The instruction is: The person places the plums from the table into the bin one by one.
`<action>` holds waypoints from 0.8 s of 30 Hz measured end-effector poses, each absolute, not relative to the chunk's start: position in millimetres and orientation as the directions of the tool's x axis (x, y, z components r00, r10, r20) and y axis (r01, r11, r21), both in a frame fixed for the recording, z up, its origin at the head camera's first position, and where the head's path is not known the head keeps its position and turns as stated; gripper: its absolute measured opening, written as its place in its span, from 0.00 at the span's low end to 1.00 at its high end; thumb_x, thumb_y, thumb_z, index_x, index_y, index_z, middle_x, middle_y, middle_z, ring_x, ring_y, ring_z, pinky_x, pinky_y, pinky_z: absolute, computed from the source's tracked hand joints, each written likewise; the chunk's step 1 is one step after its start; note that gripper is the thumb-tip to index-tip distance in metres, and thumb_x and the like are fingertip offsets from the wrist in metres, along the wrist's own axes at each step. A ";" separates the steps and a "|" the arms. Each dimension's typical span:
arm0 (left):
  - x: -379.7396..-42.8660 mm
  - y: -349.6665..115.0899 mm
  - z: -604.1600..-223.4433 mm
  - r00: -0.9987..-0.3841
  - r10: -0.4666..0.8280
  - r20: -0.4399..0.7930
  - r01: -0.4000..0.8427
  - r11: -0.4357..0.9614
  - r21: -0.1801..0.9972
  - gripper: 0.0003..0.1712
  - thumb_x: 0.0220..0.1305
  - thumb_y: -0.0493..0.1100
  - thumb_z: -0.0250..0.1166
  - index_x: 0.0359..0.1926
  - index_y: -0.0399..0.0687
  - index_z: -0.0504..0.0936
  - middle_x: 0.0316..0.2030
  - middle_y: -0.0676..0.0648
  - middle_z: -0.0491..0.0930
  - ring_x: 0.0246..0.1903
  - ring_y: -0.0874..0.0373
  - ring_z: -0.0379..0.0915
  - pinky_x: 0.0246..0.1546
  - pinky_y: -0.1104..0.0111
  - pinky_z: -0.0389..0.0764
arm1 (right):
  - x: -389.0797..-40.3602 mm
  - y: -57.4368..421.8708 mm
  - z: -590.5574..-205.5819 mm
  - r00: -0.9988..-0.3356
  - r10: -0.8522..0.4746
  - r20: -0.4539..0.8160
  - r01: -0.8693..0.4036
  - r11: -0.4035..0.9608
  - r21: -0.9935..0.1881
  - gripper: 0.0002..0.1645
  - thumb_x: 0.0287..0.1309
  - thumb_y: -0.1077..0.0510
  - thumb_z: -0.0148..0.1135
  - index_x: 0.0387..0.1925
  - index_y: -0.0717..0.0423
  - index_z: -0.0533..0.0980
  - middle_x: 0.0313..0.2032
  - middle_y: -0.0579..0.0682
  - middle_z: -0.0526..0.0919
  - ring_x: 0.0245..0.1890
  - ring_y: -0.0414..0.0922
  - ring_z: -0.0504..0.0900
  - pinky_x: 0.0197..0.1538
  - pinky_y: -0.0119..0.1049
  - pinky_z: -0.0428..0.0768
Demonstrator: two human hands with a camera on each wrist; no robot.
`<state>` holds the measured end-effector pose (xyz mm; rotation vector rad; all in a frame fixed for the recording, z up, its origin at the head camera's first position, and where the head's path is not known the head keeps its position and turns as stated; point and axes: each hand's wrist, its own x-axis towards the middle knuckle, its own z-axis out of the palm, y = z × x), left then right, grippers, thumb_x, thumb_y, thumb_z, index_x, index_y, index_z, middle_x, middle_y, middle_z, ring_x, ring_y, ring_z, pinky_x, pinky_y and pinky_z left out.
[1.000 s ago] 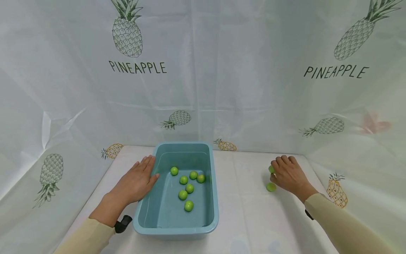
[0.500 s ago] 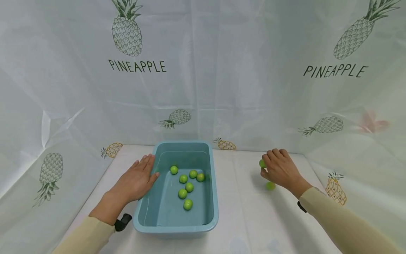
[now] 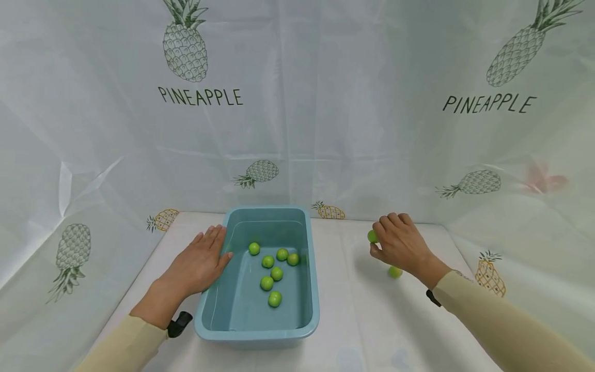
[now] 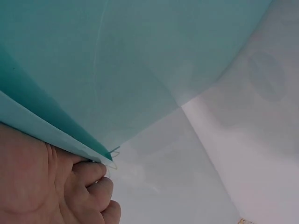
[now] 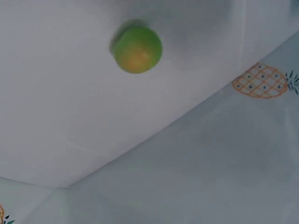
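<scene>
My left hand [image 3: 197,263] rests with straight fingers on the left rim of a blue plastic bin [image 3: 314,289]. From below, the left wrist view shows the palm [image 4: 28,172] beside the bin's edge. Several small round green fruits lie loose on the bin floor, one of them a green fruit [image 3: 275,298] near the front. To the right of the bin, over the table, my right hand [image 3: 402,245] pinches a green fruit [image 3: 373,236] between thumb and fingers. Another green fruit [image 3: 395,272] lies on the table under that hand; in the right wrist view a fruit [image 5: 138,50] shows an orange patch.
The table is covered with a white cloth [image 3: 344,305]. A whitish sheet [image 3: 353,129] printed with pineapples rises along its back and sides. The bin's right wall stands between my right hand and the fruits inside.
My right hand has lifted one green fruit from beside the other and moved left toward the bin with it. The left hand and the bin have stayed put.
</scene>
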<state>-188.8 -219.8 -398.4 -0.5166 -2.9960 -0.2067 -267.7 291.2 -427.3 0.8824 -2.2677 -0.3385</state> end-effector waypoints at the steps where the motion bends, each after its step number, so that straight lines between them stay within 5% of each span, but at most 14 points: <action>1: -189.1 -219.5 -398.2 -0.937 0.328 0.116 0.340 0.934 0.106 0.41 0.82 0.52 0.55 0.79 0.26 0.57 0.79 0.28 0.59 0.79 0.30 0.53 0.79 0.38 0.58 | -266.8 287.9 -425.9 -0.543 -0.672 0.502 -0.503 0.740 0.446 0.19 0.55 0.45 0.60 0.30 0.57 0.69 0.27 0.50 0.70 0.31 0.52 0.70 0.42 0.49 0.75; 14: -190.4 -216.5 -396.7 -0.944 0.317 0.091 0.325 0.942 0.084 0.42 0.82 0.54 0.54 0.80 0.27 0.55 0.80 0.29 0.57 0.80 0.31 0.50 0.80 0.39 0.54 | -248.8 216.7 -389.4 -0.473 -0.644 0.601 -0.566 0.745 0.353 0.20 0.58 0.42 0.52 0.32 0.56 0.69 0.29 0.50 0.72 0.34 0.51 0.71 0.43 0.48 0.73; 24: -188.6 -215.8 -395.1 -0.950 0.302 0.078 0.309 0.945 0.104 0.42 0.82 0.53 0.53 0.80 0.28 0.54 0.80 0.29 0.56 0.80 0.31 0.49 0.80 0.39 0.53 | -231.5 149.1 -371.4 -0.437 -0.645 0.627 -0.670 0.698 0.252 0.18 0.55 0.43 0.58 0.32 0.54 0.70 0.28 0.48 0.69 0.32 0.49 0.67 0.41 0.45 0.70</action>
